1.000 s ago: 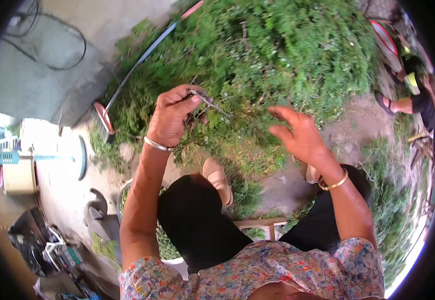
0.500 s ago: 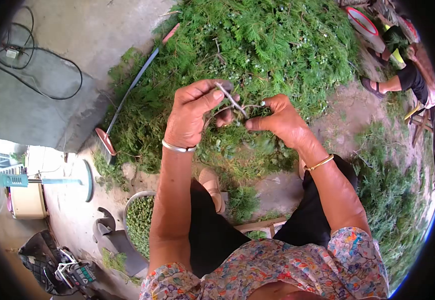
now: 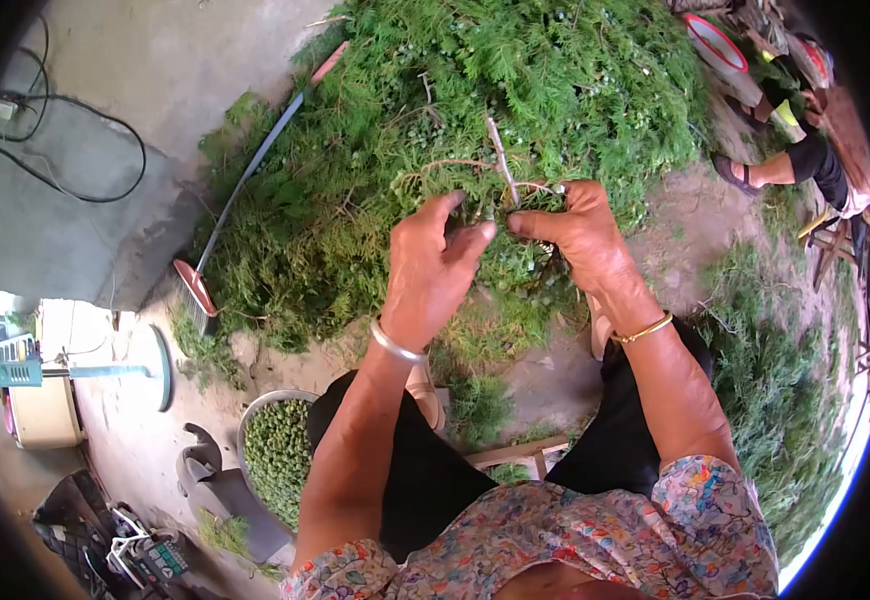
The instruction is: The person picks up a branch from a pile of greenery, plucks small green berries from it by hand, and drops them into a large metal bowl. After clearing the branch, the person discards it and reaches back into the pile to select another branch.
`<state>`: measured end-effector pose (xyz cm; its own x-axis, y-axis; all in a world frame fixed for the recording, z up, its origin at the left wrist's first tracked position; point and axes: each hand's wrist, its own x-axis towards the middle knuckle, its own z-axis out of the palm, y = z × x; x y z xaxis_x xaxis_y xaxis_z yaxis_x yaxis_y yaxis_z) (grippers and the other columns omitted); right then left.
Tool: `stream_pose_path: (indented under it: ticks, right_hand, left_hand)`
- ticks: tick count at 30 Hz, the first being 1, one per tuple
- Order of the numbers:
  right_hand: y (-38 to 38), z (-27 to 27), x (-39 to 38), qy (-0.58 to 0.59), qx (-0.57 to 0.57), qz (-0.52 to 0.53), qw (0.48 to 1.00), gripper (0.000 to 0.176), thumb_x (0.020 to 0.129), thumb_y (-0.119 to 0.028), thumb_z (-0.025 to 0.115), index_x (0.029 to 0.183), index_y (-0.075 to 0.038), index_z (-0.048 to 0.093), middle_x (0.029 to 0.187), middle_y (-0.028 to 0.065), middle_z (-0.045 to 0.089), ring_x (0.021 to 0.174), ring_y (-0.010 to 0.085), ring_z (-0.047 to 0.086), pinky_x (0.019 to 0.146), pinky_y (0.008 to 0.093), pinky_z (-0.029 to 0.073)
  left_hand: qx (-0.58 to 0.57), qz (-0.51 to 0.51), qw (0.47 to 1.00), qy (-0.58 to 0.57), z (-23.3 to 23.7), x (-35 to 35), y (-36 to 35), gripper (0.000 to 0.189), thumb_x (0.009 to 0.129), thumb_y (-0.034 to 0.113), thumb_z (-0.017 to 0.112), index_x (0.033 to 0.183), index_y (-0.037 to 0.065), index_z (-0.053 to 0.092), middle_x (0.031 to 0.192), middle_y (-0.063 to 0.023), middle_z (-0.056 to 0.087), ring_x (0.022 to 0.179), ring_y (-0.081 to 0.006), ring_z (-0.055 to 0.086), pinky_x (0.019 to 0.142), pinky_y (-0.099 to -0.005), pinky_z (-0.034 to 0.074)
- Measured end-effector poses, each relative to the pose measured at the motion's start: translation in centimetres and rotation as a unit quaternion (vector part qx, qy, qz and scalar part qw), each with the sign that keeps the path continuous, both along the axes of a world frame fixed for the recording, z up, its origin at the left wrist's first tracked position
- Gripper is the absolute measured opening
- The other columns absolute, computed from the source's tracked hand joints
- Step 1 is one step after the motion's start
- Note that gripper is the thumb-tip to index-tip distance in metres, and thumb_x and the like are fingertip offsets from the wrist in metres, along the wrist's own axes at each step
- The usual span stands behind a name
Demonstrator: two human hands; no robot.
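Observation:
A cut evergreen branch [image 3: 501, 160] with a bare, woody stem points up and away from me, its green sprigs hanging below. My right hand [image 3: 585, 235] pinches it near the fork between thumb and fingers. Just left of the stem, my left hand [image 3: 433, 258] is off the wood, with thumb and forefinger apart beside the sprigs; its other fingers are partly hidden. Behind both hands spreads a large heap of evergreen cuttings [image 3: 545, 60] bearing small pale berries.
A basin [image 3: 245, 425] full of green berries stands at my lower left. A long-handled broom [image 3: 195, 288] leans against the heap. Farther left is a fan [image 3: 155, 368]. Another person's leg [image 3: 780, 170] and a red-rimmed container [image 3: 715, 45] are at upper right.
My left hand has let go of the stem and moved down and right toward the sprigs. The branch now points more upright in my right hand, which has shifted slightly right.

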<state>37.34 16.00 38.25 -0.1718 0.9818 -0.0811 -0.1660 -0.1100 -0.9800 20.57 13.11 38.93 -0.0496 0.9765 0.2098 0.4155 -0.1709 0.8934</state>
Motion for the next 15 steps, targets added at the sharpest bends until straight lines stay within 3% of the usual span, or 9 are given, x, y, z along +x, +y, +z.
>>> stream_pose_path:
  ticks: [1,3,6,15]
  right_hand:
    - [0.1,0.0,0.0,-0.024,0.02,-0.001,1.0,0.012,0.067,0.002,0.073,0.076,0.001,0.064,0.068,-0.0004,0.06,0.061,0.0061,0.05,0.055,0.0241,0.044]
    - [-0.1,0.3,-0.1,-0.026,0.032,0.008,0.999,0.013,0.068,0.002,0.073,0.078,0.001,0.064,0.069,-0.0004,0.06,0.061,0.0059,0.05,0.054,0.024,0.043]
    - [-0.2,0.5,0.1,-0.034,0.037,0.027,0.998,0.015,0.068,0.001,0.073,0.08,0.002,0.064,0.07,-0.0006,0.06,0.062,0.0057,0.05,0.054,0.0241,0.042]
    - [-0.7,1.1,0.5,-0.081,0.025,0.041,0.996,0.012,0.068,0.0,0.07,0.078,0.003,0.063,0.068,-0.0004,0.058,0.062,0.0061,0.049,0.052,0.025,0.041]
  left_hand:
    - [-0.001,0.002,1.0,-0.001,0.2,-0.1,0.1,0.014,0.081,0.003,0.064,0.092,-0.005,0.063,0.067,-0.0032,0.059,0.053,-0.0055,0.052,0.044,-0.0195,0.041]
    - [-0.131,-0.117,0.975,-0.133,1.1,-0.2,0.2,0.013,0.082,0.004,0.063,0.091,-0.005,0.063,0.066,-0.0026,0.059,0.051,-0.0052,0.05,0.044,-0.0192,0.04]
    - [-0.112,-0.105,0.973,-0.171,0.4,0.1,0.1,0.011,0.082,0.003,0.063,0.088,-0.005,0.062,0.065,-0.0015,0.058,0.051,-0.0046,0.048,0.043,-0.0195,0.039]
    - [-0.043,-0.099,0.989,-0.101,0.0,0.2,-0.1,0.01,0.077,-0.003,0.065,0.086,-0.004,0.062,0.063,-0.0015,0.057,0.051,-0.0039,0.049,0.044,-0.0185,0.039]
